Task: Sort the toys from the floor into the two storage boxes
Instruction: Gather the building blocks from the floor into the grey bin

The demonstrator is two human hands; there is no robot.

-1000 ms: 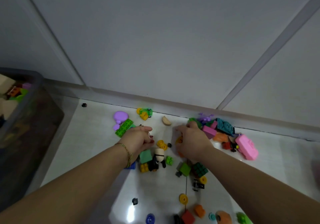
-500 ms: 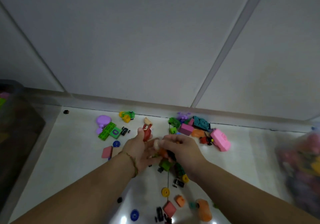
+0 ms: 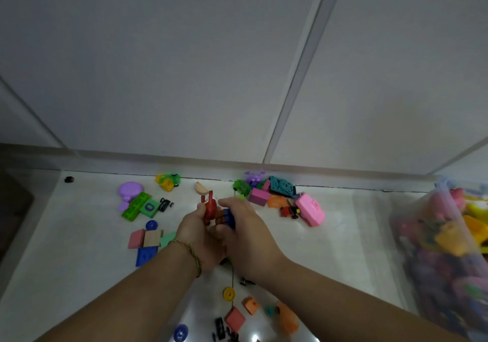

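Closest in, a yellow ring (image 3: 228, 294), a pink square tile (image 3: 234, 319) and an orange piece (image 3: 250, 305) lie unsorted on the floor (image 3: 356, 236). Beyond them the left hand (image 3: 196, 236) grips a red toy (image 3: 210, 207), and the right hand (image 3: 250, 236) curls round what looks like a blue-and-red block cluster (image 3: 227, 216). Farther off, a pink car (image 3: 310, 209) and a green tile (image 3: 149, 207) wait near the wall. The clear storage box (image 3: 406, 236) on the right is well filled, so the sorting seems partway done.
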